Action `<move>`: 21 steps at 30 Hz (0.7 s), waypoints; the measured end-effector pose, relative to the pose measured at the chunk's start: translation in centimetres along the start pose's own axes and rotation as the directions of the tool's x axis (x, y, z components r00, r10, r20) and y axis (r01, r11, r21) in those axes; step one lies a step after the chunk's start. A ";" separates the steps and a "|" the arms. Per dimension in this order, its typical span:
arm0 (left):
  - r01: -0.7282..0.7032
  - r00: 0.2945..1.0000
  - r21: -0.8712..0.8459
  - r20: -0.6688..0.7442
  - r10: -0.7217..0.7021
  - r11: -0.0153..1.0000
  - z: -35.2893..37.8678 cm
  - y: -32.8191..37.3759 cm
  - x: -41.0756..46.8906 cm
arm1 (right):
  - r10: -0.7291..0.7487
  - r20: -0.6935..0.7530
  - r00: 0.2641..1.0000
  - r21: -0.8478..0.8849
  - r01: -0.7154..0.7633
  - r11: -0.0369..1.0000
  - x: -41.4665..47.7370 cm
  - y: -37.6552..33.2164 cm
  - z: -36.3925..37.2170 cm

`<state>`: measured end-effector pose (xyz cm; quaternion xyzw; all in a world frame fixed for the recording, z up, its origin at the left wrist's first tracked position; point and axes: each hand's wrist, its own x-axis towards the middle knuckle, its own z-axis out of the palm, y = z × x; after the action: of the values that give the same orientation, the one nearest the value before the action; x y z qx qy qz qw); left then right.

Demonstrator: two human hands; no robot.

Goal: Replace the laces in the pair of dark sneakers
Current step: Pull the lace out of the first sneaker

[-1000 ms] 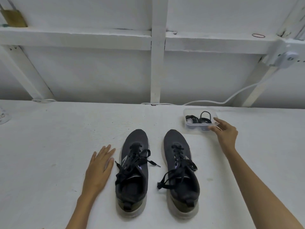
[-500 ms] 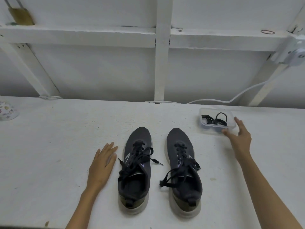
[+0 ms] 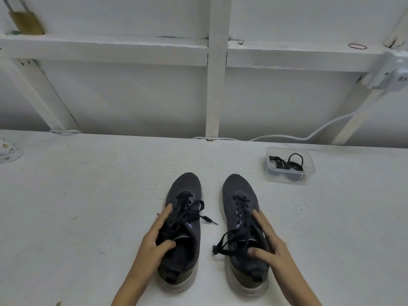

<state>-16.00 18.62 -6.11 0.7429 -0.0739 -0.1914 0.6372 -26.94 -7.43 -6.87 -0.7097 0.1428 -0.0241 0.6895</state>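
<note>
Two dark sneakers stand side by side on the white table, toes pointing away from me, both with loosened black laces. My left hand [image 3: 154, 241] grips the left sneaker [image 3: 184, 188] from its left side, thumb in the opening. My right hand [image 3: 268, 246] grips the right sneaker [image 3: 237, 191] from its right side, thumb over the tongue. A clear plastic box [image 3: 309, 173] at the back right holds coiled black laces [image 3: 287, 163].
A white cable [image 3: 287, 136] runs along the table's back edge to a white device [image 3: 395, 78] on the frame. A brass padlock [image 3: 26, 21] sits on the upper ledge at left. A patterned object [image 3: 7, 150] lies at the far left edge.
My right hand left the plastic box and came back to the right sneaker. My left hand moved off the table onto the left sneaker. The box now sits farther right.
</note>
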 end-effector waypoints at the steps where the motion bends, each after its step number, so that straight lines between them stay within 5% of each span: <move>1: -0.003 1.000 0.002 -0.019 0.003 1.000 0.1 0.0 0.1 | -0.004 -0.043 0.999 0.011 0.005 1.000 0.2 0.0 0.3; 6: -0.011 0.998 0.029 -0.062 0.012 1.000 0.3 0.0 0.4 | -0.011 -0.169 0.986 0.108 0.030 0.994 1.3 0.1 1.1; 21: -0.034 0.995 0.034 -0.093 0.037 0.999 0.4 0.6 3.3 | -0.017 -0.207 0.978 0.116 0.041 0.992 3.9 -0.5 1.5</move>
<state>-13.09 16.99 -6.22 0.7598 -0.0603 -0.1441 0.6311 -22.82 -6.92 -7.08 -0.6629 0.2014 -0.1159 0.7118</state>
